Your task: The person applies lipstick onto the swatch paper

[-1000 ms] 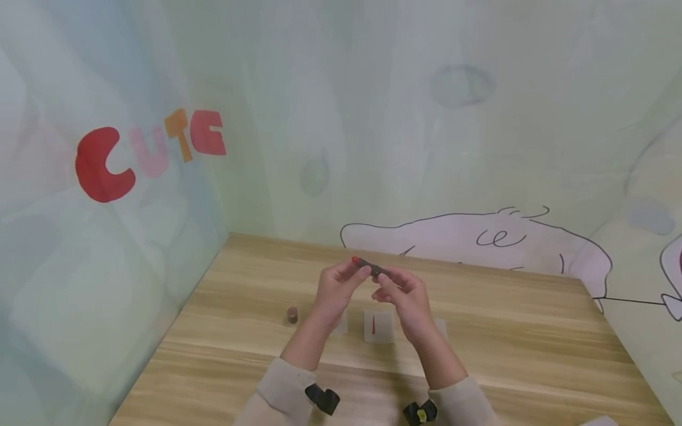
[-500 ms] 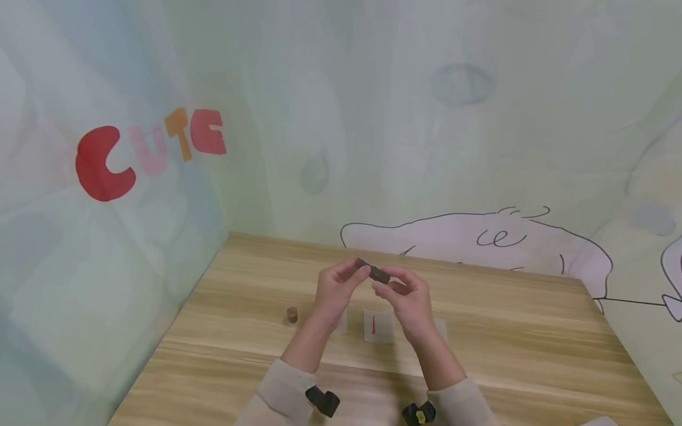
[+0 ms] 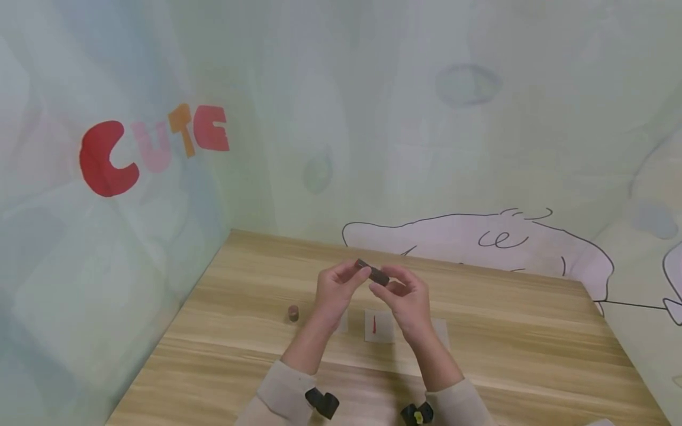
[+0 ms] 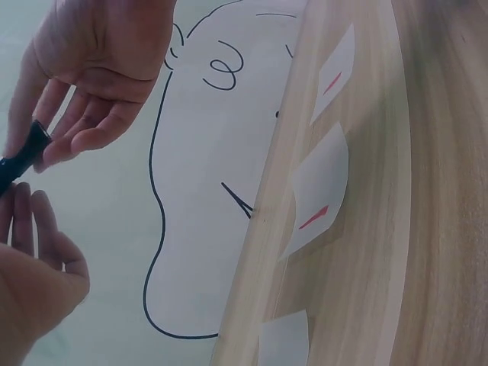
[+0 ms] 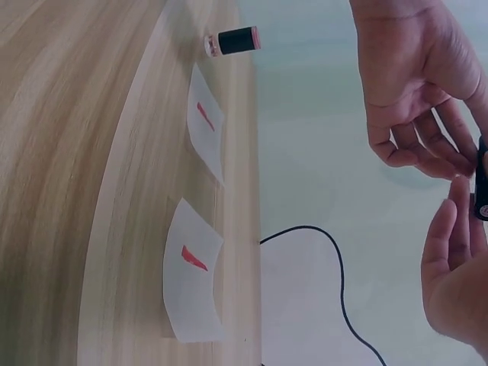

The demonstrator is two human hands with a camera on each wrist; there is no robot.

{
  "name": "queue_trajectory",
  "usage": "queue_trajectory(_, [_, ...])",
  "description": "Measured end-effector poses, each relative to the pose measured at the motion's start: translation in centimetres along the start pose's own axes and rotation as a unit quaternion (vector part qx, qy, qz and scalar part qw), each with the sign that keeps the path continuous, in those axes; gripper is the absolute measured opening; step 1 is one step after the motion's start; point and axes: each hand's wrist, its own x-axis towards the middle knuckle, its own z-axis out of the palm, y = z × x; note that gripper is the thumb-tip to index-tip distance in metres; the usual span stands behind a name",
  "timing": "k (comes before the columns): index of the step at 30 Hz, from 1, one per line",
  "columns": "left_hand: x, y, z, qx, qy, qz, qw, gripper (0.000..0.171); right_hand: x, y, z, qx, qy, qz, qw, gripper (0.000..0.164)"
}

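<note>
A dark lipstick tube (image 3: 373, 273) is held in the air over the table, slanting down to the right, with no red tip showing above its rim. My left hand (image 3: 334, 296) pinches its upper left end between thumb and fingers. The lower right end lies between the thumb and fingertips of my right hand (image 3: 409, 300). In the left wrist view, part of the lipstick (image 4: 32, 149) shows between both hands. Below them lies a white paper square (image 3: 379, 326) with a red stroke.
A short cylinder, black with a reddish top (image 5: 238, 40), stands on the wooden table (image 3: 234, 284) to the left. Another marked paper (image 4: 337, 75) lies to the right, and one more marked paper (image 5: 204, 126) to the left. Behind the table rises a printed wall (image 3: 405, 148).
The red tip at the lipstick's upper end has drawn down into the tube and no longer shows. My right fingers have shifted around the lower end; my left hand has stayed in place.
</note>
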Motion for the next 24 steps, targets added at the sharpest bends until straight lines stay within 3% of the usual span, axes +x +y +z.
queue_trajectory(9, [-0.3, 0.3, -0.6, 0.007, -0.015, 0.009, 0.9998, 0.019, 0.0, 0.0, 0.2, 0.005, -0.080, -0.010, 0.997, 0.027])
queue_trajectory(17, [-0.4, 1.0, -2.0, 0.103, -0.010, 0.005, 0.9946, 0.033, 0.1, 0.1, 0.4, 0.012, -0.057, 0.036, 0.998, 0.024])
queue_trajectory(21, [-0.4, 0.9, -3.0, 0.149, -0.013, -0.001, 0.9888, 0.036, 0.1, 0.0, 0.2, 0.017, -0.049, 0.043, 0.998, 0.026])
queue_trajectory(24, [-0.6, 1.0, -3.8, 0.185, -0.013, 0.013, 0.9825, 0.033, 0.1, 0.0, 0.1, 0.023, -0.050, 0.040, 0.998, 0.027])
